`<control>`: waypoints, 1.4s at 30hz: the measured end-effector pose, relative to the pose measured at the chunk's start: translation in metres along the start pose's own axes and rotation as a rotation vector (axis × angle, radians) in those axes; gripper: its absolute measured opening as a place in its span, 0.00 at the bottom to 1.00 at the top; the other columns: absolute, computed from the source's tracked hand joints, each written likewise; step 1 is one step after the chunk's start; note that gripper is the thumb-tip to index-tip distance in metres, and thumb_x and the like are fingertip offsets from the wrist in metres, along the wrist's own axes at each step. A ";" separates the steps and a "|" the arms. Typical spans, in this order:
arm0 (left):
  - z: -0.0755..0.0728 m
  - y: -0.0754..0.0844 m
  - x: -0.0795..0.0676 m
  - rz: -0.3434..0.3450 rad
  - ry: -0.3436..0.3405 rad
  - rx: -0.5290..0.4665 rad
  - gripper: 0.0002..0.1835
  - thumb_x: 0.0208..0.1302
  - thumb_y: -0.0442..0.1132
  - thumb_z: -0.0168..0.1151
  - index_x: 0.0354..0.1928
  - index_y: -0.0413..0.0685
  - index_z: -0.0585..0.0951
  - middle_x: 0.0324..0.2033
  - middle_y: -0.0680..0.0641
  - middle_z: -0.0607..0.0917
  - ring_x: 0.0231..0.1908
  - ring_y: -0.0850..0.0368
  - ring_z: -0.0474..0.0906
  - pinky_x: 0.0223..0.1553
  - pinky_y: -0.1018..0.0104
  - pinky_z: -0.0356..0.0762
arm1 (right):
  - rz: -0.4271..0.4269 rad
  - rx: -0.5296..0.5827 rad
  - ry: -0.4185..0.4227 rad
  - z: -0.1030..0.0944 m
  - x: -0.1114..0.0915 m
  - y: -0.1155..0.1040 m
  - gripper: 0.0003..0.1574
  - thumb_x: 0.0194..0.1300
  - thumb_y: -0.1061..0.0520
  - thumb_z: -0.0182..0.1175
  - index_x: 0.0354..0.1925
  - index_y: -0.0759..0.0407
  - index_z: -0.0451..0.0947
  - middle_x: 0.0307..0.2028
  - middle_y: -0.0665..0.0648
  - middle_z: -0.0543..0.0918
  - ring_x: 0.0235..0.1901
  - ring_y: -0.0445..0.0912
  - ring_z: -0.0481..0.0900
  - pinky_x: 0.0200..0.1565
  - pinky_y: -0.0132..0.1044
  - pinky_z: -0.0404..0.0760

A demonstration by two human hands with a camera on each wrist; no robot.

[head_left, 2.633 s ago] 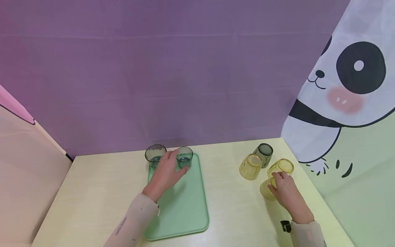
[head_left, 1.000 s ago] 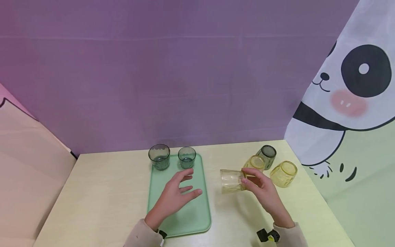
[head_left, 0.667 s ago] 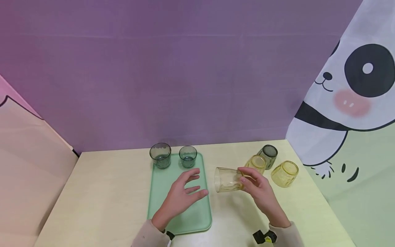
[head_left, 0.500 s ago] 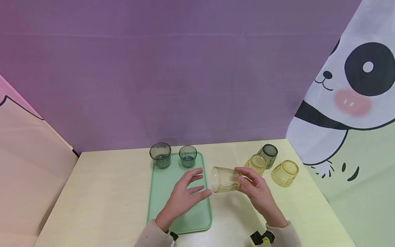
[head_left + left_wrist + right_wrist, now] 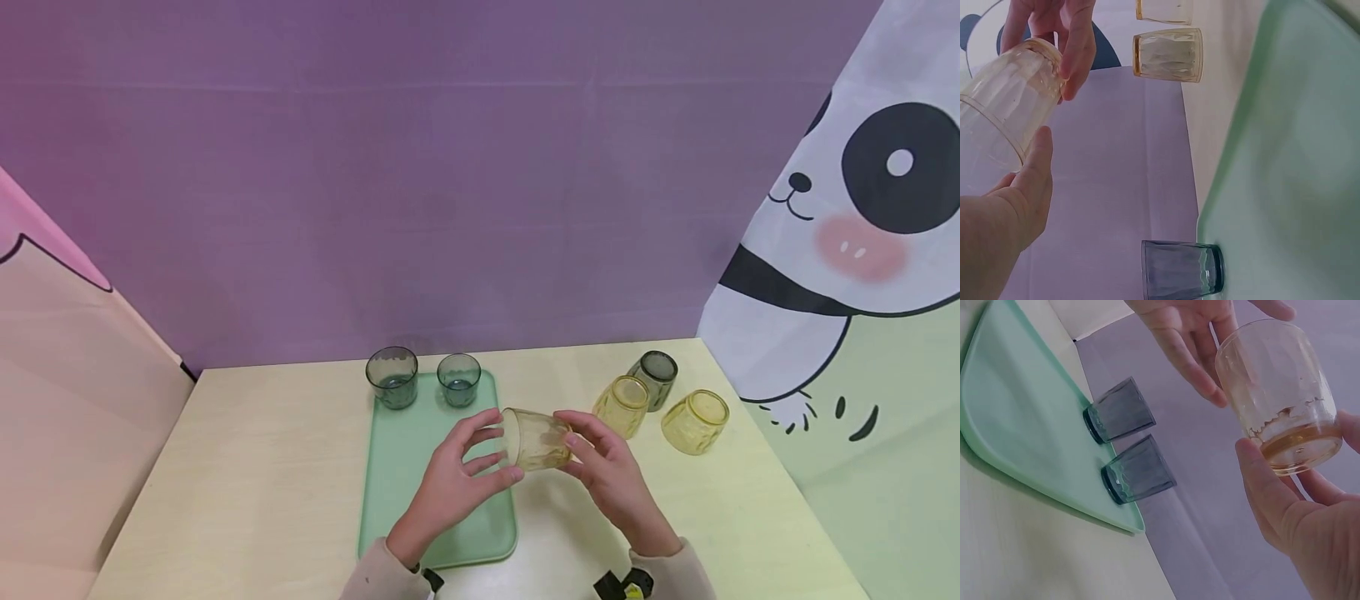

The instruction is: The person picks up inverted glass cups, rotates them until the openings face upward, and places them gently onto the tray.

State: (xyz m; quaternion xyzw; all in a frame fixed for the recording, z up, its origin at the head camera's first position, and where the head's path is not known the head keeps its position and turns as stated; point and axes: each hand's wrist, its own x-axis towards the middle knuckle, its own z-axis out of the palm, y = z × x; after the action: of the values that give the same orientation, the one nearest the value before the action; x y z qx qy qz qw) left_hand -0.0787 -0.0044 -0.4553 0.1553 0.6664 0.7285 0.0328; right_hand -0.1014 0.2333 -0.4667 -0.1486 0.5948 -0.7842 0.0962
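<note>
"Moved?"
"Brought the yellow glass (image 5: 542,440) left, aloft by the tray's (image 5: 514,525) right edge; pinching its base with the right hand (image 5: 611,475)."
"With the left hand (image 5: 455,492)?"
"Spread at the rim, perhaps touching; probably two-handed work now."

- Pale table (image 5: 277,475): under the left fingers (image 5: 501,480) and the right fingers (image 5: 588,424), spreading out to both sides of them.
- Purple backdrop (image 5: 450,183): beyond the fingers of both hands, standing behind the table's far edge, faintly creased.
- Panda print (image 5: 847,300): well apart from the right fingers, up and to their right.
- Pale green panel (image 5: 892,508): right of the right fingers, below the panda.
- Pale pinkish panel (image 5: 75,417): well left of the left fingers.
- Pink shape (image 5: 52,231): farther up on that side, black-edged.
</note>
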 end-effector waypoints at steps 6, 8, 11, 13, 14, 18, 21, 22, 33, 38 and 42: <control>0.001 -0.001 0.001 0.023 -0.004 -0.010 0.41 0.56 0.30 0.76 0.71 0.44 0.68 0.66 0.36 0.69 0.63 0.33 0.68 0.54 0.59 0.80 | 0.025 -0.005 0.001 0.003 -0.001 0.002 0.27 0.78 0.61 0.52 0.66 0.78 0.61 0.57 0.60 0.73 0.55 0.49 0.77 0.53 0.49 0.81; 0.001 0.000 0.002 0.023 0.001 -0.004 0.40 0.55 0.30 0.76 0.70 0.45 0.69 0.65 0.36 0.69 0.63 0.34 0.68 0.54 0.59 0.80 | 0.024 -0.003 -0.002 0.004 -0.001 0.002 0.28 0.78 0.61 0.51 0.66 0.79 0.60 0.57 0.60 0.73 0.55 0.49 0.77 0.53 0.49 0.81; 0.001 0.000 0.002 0.022 0.011 0.012 0.40 0.55 0.30 0.76 0.70 0.47 0.70 0.64 0.38 0.70 0.62 0.37 0.70 0.54 0.56 0.80 | 0.021 -0.002 -0.008 0.005 -0.001 0.002 0.27 0.78 0.62 0.51 0.66 0.79 0.60 0.57 0.60 0.74 0.55 0.48 0.77 0.53 0.49 0.81; 0.001 0.000 0.002 0.027 0.015 0.021 0.40 0.55 0.31 0.76 0.70 0.48 0.70 0.64 0.40 0.71 0.62 0.38 0.70 0.54 0.55 0.80 | 0.019 -0.002 -0.012 0.005 -0.001 0.002 0.27 0.78 0.62 0.50 0.66 0.79 0.60 0.57 0.60 0.73 0.55 0.48 0.77 0.53 0.49 0.81; 0.000 0.000 0.002 0.034 0.016 0.021 0.39 0.55 0.31 0.76 0.69 0.48 0.70 0.64 0.40 0.71 0.61 0.38 0.70 0.54 0.55 0.80 | 0.019 -0.003 -0.013 0.005 -0.001 0.002 0.27 0.78 0.62 0.50 0.66 0.79 0.60 0.57 0.59 0.73 0.55 0.48 0.77 0.53 0.49 0.81; -0.001 0.000 0.002 0.050 0.027 0.043 0.39 0.54 0.32 0.78 0.68 0.46 0.71 0.63 0.43 0.72 0.60 0.40 0.71 0.53 0.56 0.80 | 0.019 -0.013 -0.010 0.005 -0.001 0.002 0.27 0.77 0.63 0.51 0.65 0.80 0.60 0.57 0.60 0.73 0.54 0.48 0.78 0.53 0.48 0.82; -0.003 0.002 0.003 0.045 0.043 0.070 0.39 0.51 0.33 0.79 0.67 0.47 0.73 0.62 0.45 0.73 0.59 0.39 0.72 0.53 0.57 0.81 | 0.008 -0.036 -0.010 0.005 -0.001 0.002 0.27 0.76 0.64 0.52 0.65 0.80 0.61 0.58 0.60 0.73 0.53 0.47 0.79 0.52 0.46 0.82; -0.004 0.003 0.003 0.044 0.048 0.081 0.39 0.51 0.33 0.80 0.67 0.47 0.73 0.62 0.45 0.74 0.59 0.39 0.72 0.52 0.57 0.81 | 0.001 -0.044 -0.012 0.004 -0.001 0.003 0.27 0.76 0.65 0.53 0.65 0.80 0.61 0.58 0.61 0.73 0.53 0.47 0.79 0.52 0.46 0.83; -0.027 0.019 0.002 0.032 0.124 0.315 0.37 0.48 0.43 0.83 0.62 0.52 0.78 0.55 0.49 0.78 0.52 0.49 0.76 0.48 0.64 0.82 | -0.137 -0.269 -0.018 -0.005 -0.003 -0.002 0.22 0.71 0.69 0.57 0.60 0.78 0.69 0.56 0.59 0.78 0.55 0.52 0.79 0.53 0.46 0.81; -0.038 0.025 0.002 0.016 0.153 0.413 0.38 0.47 0.44 0.83 0.62 0.52 0.77 0.55 0.49 0.77 0.52 0.49 0.76 0.48 0.64 0.82 | -0.156 -0.450 0.043 -0.008 -0.004 -0.006 0.21 0.69 0.67 0.61 0.59 0.70 0.74 0.55 0.61 0.79 0.54 0.50 0.80 0.51 0.36 0.82; -0.045 0.028 0.002 0.020 0.167 0.492 0.38 0.47 0.45 0.83 0.62 0.50 0.76 0.54 0.48 0.77 0.51 0.51 0.75 0.48 0.65 0.82 | -0.209 -0.585 0.060 -0.014 -0.004 -0.007 0.21 0.68 0.67 0.63 0.58 0.65 0.76 0.55 0.62 0.78 0.54 0.50 0.80 0.51 0.38 0.82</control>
State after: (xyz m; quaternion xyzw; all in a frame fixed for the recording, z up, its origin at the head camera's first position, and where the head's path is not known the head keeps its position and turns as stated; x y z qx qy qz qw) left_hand -0.0881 -0.0498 -0.4301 0.1043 0.8223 0.5552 -0.0685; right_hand -0.1019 0.2494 -0.4637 -0.2072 0.7794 -0.5893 -0.0493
